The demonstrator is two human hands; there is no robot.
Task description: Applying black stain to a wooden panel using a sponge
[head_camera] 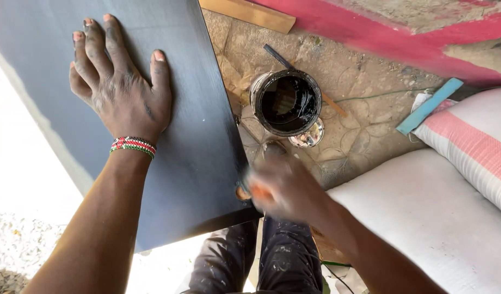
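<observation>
At near centre, a black-painted board (168, 109) rests tilted across the person's lap. Left hand (120, 92) lies flat, fingers spread, on its far left, apparently to steady it. Right hand (277, 188), blurred, clutches something orange at the board's right edge; grip unclear. Just beyond, a tin of black paint (287, 102) stands on the ground within reach, white sacks (435, 218) to the right.

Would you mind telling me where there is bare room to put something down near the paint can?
The ground between the can and the pink stripe is bare, as is the white sack lower right. The board is free right of the left hand. It is crowded between can and right hand, by the lid.
</observation>
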